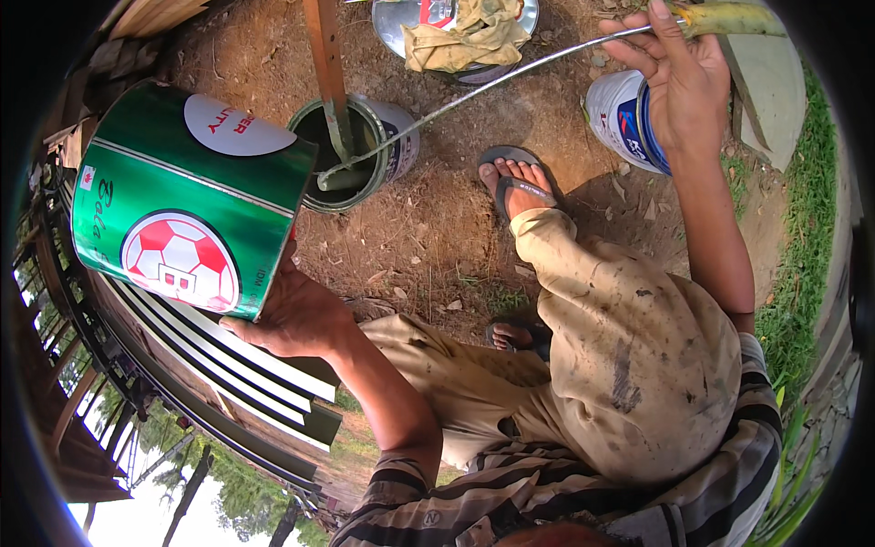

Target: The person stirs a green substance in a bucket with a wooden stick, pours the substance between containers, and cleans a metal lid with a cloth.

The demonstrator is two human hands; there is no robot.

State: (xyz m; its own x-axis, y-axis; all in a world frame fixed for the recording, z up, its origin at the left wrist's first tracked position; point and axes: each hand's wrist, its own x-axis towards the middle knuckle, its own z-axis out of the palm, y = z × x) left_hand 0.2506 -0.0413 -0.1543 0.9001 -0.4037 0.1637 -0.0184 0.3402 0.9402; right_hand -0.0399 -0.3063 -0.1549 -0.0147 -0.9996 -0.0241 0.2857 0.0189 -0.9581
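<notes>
Left of the open pail [406, 150], the green can [196, 196] is held aloft by the left hand [305, 314], fingers spread on its near edge; the right hand [688, 87], upper right of the pail, curls its fingers around the yellow-handled rod [738, 19], whose tip reaches the pail's mouth.

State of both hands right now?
Left hand: holding the green cylindrical metal can.
Right hand: closed, holding the thin metal rod with yellow handle.

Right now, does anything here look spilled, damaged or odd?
Mainly the tan trousers: dark smudges stand out against the pale fabric. The crumpled yellowish cloth slumped over the round metal lid looks untidy too. I see no clear spill around the green can.
</notes>
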